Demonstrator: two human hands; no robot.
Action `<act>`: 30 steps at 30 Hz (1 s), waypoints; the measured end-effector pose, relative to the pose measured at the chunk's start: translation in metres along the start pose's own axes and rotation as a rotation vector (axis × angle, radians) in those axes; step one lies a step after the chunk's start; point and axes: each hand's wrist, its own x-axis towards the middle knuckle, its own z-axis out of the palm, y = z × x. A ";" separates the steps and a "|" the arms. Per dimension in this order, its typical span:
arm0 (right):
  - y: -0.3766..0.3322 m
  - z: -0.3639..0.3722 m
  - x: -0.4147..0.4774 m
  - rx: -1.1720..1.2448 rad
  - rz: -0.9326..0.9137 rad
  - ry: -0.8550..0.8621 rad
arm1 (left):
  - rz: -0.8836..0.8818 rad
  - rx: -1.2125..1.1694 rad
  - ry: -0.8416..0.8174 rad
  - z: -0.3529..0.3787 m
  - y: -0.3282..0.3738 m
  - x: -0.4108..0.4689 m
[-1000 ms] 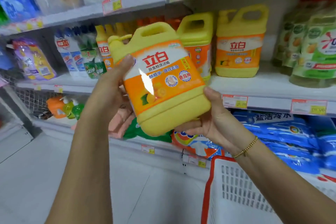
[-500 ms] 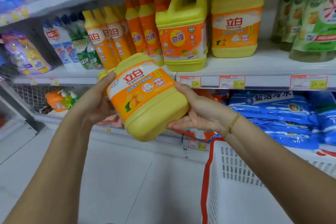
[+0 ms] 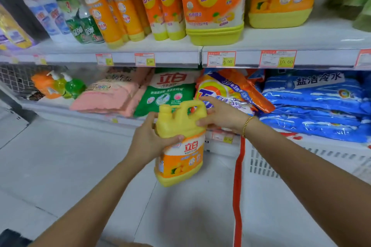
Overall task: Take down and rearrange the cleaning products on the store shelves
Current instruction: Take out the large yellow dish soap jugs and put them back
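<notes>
So, from the head view, both hands are clamped on one yellow detergent jug, held upright between them above the floor. The left hand wraps its shoulder, thumb lying over the label's top edge. The right hand grips the handle side. Just behind the right hand lies an orange powder bag. Beneath the right forearm stands a white basket. Above both hands a shelf carries orange-labelled jugs.

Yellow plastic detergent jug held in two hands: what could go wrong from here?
The yellow plastic detergent jug hangs above the tiled floor, gripped only near its top by the left hand and right hand; if heavy, it could slip and drop. The red-rimmed white plastic basket stands close on the right, so a swing might knock against it.
</notes>
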 end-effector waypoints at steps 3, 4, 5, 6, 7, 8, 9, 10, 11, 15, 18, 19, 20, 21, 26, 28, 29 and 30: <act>0.023 0.007 0.007 -0.426 -0.009 0.013 | 0.001 0.044 -0.102 0.026 -0.037 0.001; 0.032 0.010 0.010 -0.546 -0.005 0.018 | 0.008 0.041 -0.133 0.033 -0.047 0.001; 0.041 0.013 0.012 -0.620 0.021 0.029 | 0.018 0.034 -0.167 0.040 -0.054 0.002; 0.050 0.015 0.013 -0.665 0.041 0.049 | 0.026 0.025 -0.205 0.046 -0.062 0.002; 0.056 0.016 0.014 -0.691 0.065 0.061 | 0.035 0.020 -0.243 0.051 -0.068 0.003; 0.062 0.018 0.014 -0.718 0.078 0.067 | 0.043 0.021 -0.275 0.055 -0.075 0.003; 0.065 0.020 0.013 -0.746 0.098 0.057 | 0.047 0.025 -0.299 0.058 -0.082 0.004; 0.068 0.023 0.012 -0.784 0.105 0.042 | 0.043 0.022 -0.313 0.061 -0.088 0.004; 0.070 0.027 0.012 -0.824 0.113 0.026 | 0.033 0.011 -0.318 0.063 -0.095 0.003; 0.079 0.043 0.017 -0.916 0.110 0.029 | 0.015 -0.036 -0.285 0.070 -0.112 -0.002; 0.077 0.047 0.020 -0.905 0.098 0.025 | 0.011 -0.041 -0.270 0.068 -0.118 -0.004; 0.075 0.048 0.020 -0.894 0.093 0.016 | 0.001 -0.043 -0.260 0.066 -0.120 -0.004; 0.073 0.049 0.020 -0.879 0.079 0.009 | -0.007 -0.047 -0.241 0.064 -0.122 -0.004; 0.072 0.051 0.021 -0.862 0.066 -0.001 | -0.023 -0.052 -0.215 0.061 -0.124 -0.004; 0.068 0.056 0.026 -0.829 0.053 -0.039 | -0.050 -0.042 -0.097 0.048 -0.108 0.009; 0.062 0.047 0.027 -0.819 0.030 -0.042 | -0.023 -0.047 -0.081 0.043 -0.076 0.019; 0.054 0.038 0.027 -0.801 0.006 -0.034 | 0.001 -0.052 -0.074 0.040 -0.056 0.024; 0.042 0.028 0.025 -0.779 -0.023 -0.017 | 0.050 -0.053 -0.068 0.038 -0.033 0.027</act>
